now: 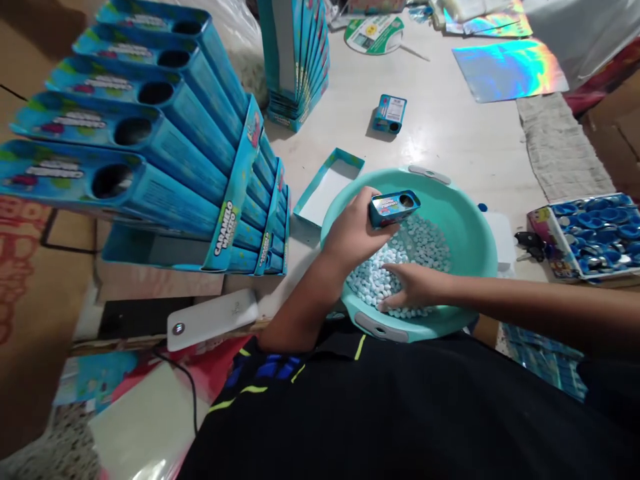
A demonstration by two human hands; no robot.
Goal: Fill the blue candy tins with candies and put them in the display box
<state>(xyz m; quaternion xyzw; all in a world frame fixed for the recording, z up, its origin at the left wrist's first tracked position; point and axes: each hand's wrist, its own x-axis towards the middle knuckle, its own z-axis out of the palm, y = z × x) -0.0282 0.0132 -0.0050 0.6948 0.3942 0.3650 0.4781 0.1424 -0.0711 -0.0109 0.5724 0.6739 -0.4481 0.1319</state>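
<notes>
A teal basin (465, 220) sits before me, part filled with small pale blue and white candies (423, 247). My left hand (353, 230) grips a small blue candy box (394, 207) with a round hole in its top, held over the basin's near-left side. My right hand (413, 285) rests palm down in the candies, fingers curled into the heap; what it holds, if anything, is hidden.
Tall stacks of blue display boxes (150, 133) lean at the left. An open empty box tray (327, 187) lies beside the basin, another small box (389, 113) farther back. A tray of blue lids (595, 233) stands right, holographic sheets (507, 67) behind, a white power bank (213, 319) near left.
</notes>
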